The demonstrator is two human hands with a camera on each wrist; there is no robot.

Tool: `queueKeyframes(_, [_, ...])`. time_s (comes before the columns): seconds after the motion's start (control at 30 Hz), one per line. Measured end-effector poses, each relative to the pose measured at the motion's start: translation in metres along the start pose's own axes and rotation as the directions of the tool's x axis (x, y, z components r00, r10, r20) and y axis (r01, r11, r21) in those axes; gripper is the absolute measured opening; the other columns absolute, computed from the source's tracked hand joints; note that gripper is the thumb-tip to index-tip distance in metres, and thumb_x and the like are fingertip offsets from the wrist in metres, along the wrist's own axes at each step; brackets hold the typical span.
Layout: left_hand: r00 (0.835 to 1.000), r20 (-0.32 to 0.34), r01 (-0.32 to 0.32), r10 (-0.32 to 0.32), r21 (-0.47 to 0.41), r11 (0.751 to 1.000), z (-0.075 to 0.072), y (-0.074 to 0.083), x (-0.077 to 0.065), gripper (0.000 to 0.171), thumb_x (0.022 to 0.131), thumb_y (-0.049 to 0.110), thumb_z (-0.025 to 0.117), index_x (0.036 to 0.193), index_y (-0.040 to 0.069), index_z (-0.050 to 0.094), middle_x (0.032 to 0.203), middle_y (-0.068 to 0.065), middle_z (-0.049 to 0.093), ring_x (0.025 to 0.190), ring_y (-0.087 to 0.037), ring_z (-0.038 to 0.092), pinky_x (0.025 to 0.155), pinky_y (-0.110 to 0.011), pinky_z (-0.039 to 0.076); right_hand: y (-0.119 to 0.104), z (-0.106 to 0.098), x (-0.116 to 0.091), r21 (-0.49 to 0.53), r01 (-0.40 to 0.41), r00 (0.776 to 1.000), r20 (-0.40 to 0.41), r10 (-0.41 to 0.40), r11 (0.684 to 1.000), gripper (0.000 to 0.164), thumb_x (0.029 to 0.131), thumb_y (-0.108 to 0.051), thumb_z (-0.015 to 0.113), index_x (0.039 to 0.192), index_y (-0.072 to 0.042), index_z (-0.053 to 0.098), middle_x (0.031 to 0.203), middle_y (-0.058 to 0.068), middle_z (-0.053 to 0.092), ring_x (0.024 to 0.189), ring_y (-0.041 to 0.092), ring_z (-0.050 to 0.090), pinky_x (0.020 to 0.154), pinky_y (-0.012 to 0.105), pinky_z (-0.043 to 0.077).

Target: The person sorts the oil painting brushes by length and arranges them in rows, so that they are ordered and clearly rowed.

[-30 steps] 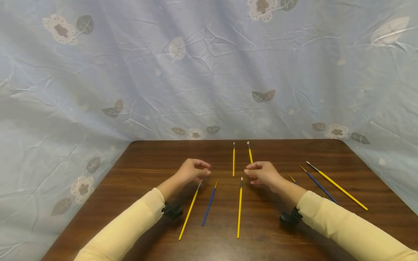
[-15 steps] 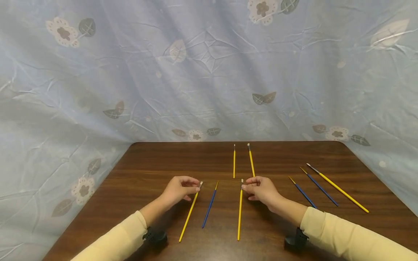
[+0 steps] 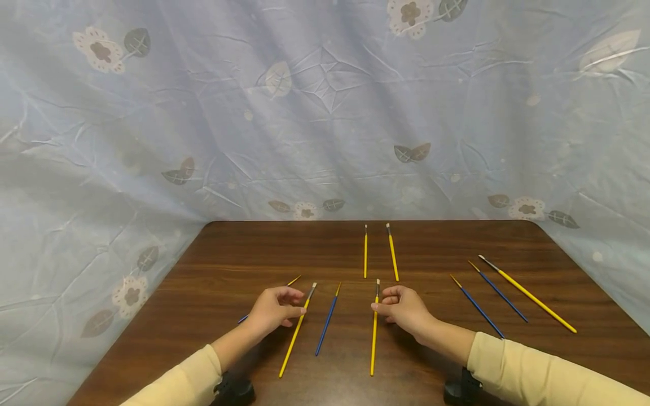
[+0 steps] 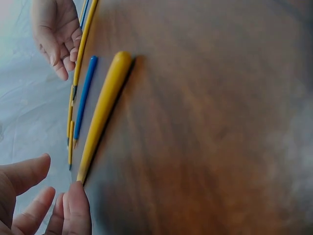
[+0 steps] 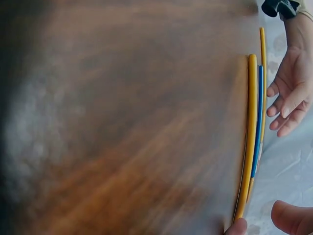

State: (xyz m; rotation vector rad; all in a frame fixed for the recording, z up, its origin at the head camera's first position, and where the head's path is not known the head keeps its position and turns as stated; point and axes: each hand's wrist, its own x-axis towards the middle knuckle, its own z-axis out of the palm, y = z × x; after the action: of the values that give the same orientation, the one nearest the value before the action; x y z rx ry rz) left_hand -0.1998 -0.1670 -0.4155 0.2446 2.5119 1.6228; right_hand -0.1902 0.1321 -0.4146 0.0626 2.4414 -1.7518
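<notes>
Fingers and thumb parted, my left hand (image 3: 276,310) is at a yellow paintbrush (image 3: 295,338) lying slanted on the table; a fingertip meets its handle in the left wrist view. My right hand (image 3: 405,307) is at another yellow paintbrush (image 3: 373,344), thumb overlapping its upper handle in the head view. From the right wrist, its thumb (image 5: 291,216) stands apart from a fingertip (image 5: 238,227) at the brush. Between these two lies a blue paintbrush (image 3: 327,324). Behind the left hand, another blue paintbrush (image 3: 243,319) is partly hidden.
At the back of the brown table (image 3: 254,242) lie a short yellow brush (image 3: 365,254) and a second yellow one (image 3: 393,256). To the right are two blue brushes, one nearer (image 3: 477,307), one farther (image 3: 503,293), and a long yellow brush (image 3: 533,299). A patterned curtain (image 3: 325,141) hangs behind.
Both hands have come down and nearer to the body, the left also leftward, to the two front yellow paintbrushes. A blue paintbrush behind the left hand now shows. The paintbrushes lie as before.
</notes>
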Motion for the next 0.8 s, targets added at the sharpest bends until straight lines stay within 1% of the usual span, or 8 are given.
queueKeyframes(0.17, [0.999,-0.012,0.038,-0.038,-0.01,0.999,0.002,-0.004,-0.001,0.038,0.08,0.007,0.079,0.113,-0.003,0.064,0.107,-0.013,0.063,0.083,-0.02,0.063,0.064,-0.034,0.059,0.003,0.002,0.001,-0.008,-0.004,1.0,0.009,0.004,1.0,0.045,0.084,-0.01,0.077,0.116,0.009,0.053,0.09,0.01,0.054,0.075,0.021,0.055,0.065,0.033,0.054])
queueKeyframes(0.27, [0.998,-0.015,0.058,-0.058,-0.022,0.998,0.002,-0.006,0.0,0.038,0.08,0.007,0.079,0.113,-0.003,0.064,0.106,-0.012,0.063,0.084,-0.019,0.063,0.065,-0.035,0.059,0.004,0.004,0.0,-0.007,-0.001,1.0,0.013,0.001,1.0,0.045,0.083,-0.009,0.077,0.117,0.009,0.054,0.091,0.011,0.053,0.077,0.022,0.053,0.066,0.031,0.052])
queueKeyframes(0.37, [0.998,-0.003,0.065,-0.066,-0.033,0.997,0.002,-0.007,-0.001,0.039,0.079,0.007,0.079,0.114,-0.004,0.063,0.106,-0.012,0.062,0.085,-0.02,0.062,0.067,-0.035,0.059,0.004,0.006,-0.001,-0.009,0.014,1.0,0.018,-0.014,1.0,0.048,0.081,-0.008,0.079,0.117,0.01,0.053,0.094,0.013,0.051,0.081,0.022,0.051,0.067,0.029,0.05])
queueKeyframes(0.5, [0.998,0.002,0.058,-0.058,-0.029,0.998,0.004,-0.007,-0.002,0.041,0.077,0.006,0.081,0.113,-0.004,0.064,0.105,-0.012,0.061,0.084,-0.02,0.06,0.067,-0.035,0.057,0.004,0.008,-0.002,-0.031,0.032,0.999,0.017,-0.032,0.999,0.053,0.078,-0.007,0.081,0.118,0.011,0.052,0.098,0.015,0.05,0.086,0.024,0.051,0.07,0.029,0.049])
queueKeyframes(0.63, [0.999,-0.011,0.036,-0.036,0.003,0.999,0.006,-0.009,-0.002,0.041,0.074,0.003,0.082,0.111,-0.004,0.065,0.102,-0.011,0.061,0.082,-0.02,0.058,0.065,-0.032,0.056,0.002,0.01,-0.005,-0.066,0.046,0.999,0.022,-0.044,0.997,0.06,0.076,-0.007,0.083,0.122,0.013,0.051,0.1,0.014,0.049,0.09,0.024,0.049,0.075,0.032,0.048])
queueKeyframes(0.8, [0.999,-0.034,0.013,-0.011,0.039,0.999,0.008,-0.011,-0.002,0.039,0.073,0.001,0.083,0.108,-0.003,0.067,0.098,-0.008,0.063,0.081,-0.019,0.056,0.062,-0.029,0.055,0.003,0.011,-0.004,-0.112,0.072,0.997,0.026,-0.069,0.991,0.061,0.074,-0.004,0.084,0.124,0.013,0.053,0.099,0.012,0.049,0.088,0.023,0.047,0.073,0.031,0.046])
